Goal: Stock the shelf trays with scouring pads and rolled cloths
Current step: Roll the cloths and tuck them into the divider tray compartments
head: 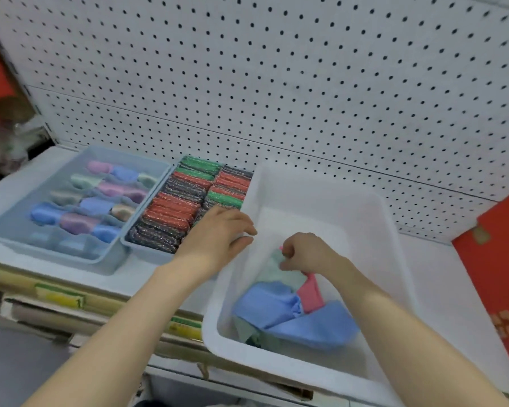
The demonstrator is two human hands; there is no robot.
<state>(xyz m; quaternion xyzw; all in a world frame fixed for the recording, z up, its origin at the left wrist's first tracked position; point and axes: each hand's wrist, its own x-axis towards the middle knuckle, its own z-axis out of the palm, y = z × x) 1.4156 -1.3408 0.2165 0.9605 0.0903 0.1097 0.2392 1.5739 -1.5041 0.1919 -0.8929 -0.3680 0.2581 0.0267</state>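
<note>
Shelf edge nearest the camera: yellow-and-green price labels [60,298] along the front strip.

White bin [291,370] sits on the shelf [432,277], its near corner overhanging the front edge. Inside, at the near end: loose cloths in a heap. Blue cloth [276,306] lies lowest and widest. Pink cloth [311,292] is just right of it. Pale green cloth [279,273] is on top, drawn upward.

Right hand [304,254] is inside the bin, fingers clenched, pinching the top of the pale green cloth. A sliver of pink shows at the knuckles.

Left hand [218,233] is at the bin's left wall, fingers and thumb closing on the rim. The wrist crosses the near right corner of the pad tray.

Pad tray [126,241] is just left of the bin, touching or nearly so. Scouring pads [171,208] stand on edge in two packed rows: dark grey, red and green.

Cloth tray [9,230] is hard against the pad tray's left side. Rolled cloths [100,205] lie in wavy-walled rows: blue, purple, pink, pale green. The nearest row is blurred.

Red box [497,274] is at the shelf's right end, apart from the bin.

White pegboard [276,83] backs the shelf.
</note>
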